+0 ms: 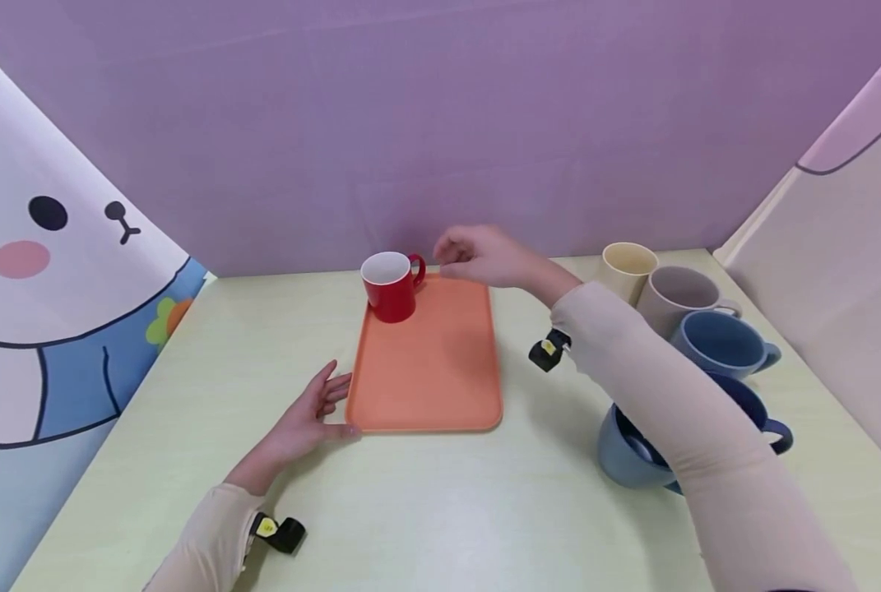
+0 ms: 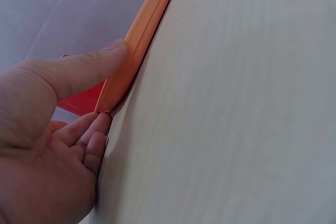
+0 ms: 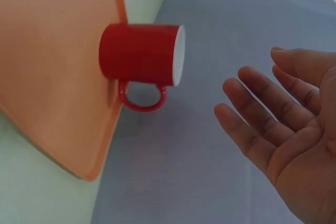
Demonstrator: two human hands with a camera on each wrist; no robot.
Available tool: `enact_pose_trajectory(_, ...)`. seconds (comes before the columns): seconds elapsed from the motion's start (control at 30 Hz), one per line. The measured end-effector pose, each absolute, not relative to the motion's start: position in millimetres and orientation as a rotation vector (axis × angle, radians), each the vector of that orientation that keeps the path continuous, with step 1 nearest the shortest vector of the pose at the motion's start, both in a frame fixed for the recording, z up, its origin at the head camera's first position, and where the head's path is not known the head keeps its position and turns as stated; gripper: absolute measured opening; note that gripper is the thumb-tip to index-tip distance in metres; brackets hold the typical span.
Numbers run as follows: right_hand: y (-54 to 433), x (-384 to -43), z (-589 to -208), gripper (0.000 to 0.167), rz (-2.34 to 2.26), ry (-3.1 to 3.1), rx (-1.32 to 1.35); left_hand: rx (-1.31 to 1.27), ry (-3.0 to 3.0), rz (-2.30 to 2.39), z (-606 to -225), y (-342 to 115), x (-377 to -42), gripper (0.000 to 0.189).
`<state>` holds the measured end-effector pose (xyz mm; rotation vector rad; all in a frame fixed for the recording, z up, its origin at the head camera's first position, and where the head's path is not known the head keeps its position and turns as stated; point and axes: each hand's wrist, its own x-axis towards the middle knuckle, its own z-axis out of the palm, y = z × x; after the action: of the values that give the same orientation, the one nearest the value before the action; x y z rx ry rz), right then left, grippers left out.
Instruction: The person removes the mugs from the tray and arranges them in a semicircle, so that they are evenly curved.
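Observation:
An orange tray [image 1: 427,362] lies flat on the table. On its far left corner stands a red mug [image 1: 391,298], upright, white inside, its handle toward the right; the right wrist view shows the same red mug [image 3: 139,53]. My left hand [image 1: 310,419] holds the tray's near left corner between thumb and fingers. In the left wrist view the thumb [image 2: 100,64] rests against the tray's wall [image 2: 139,40], with the fingertips at the other side of the corner. My right hand [image 1: 477,251] hovers above the tray's far right corner, fingers loosely bent, nothing in them, apart from the mug.
Several mugs stand along the table's right side, partly behind my right sleeve: a cream mug [image 1: 628,267], a grey-pink mug [image 1: 677,296], a blue mug [image 1: 725,341] and darker blue ones nearer me. A purple cloth wall [image 1: 440,123] rises behind the tray.

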<state>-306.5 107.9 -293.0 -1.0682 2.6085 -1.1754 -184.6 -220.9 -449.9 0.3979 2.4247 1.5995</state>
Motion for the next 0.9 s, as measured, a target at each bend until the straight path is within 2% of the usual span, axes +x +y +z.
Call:
enact_pose_trajectory(0.5, 82, -344, -333, 0.030, -1.296, 2.631, -0.878, 0.419, 2.429, 1.594, -449, -223, -183, 0.109)
enact_pose_trajectory(0.9, 64, -355, -356, 0.041, -1.259, 2.649, -0.755, 0.415, 2.433, 1.582, -449, -227, -182, 0.110)
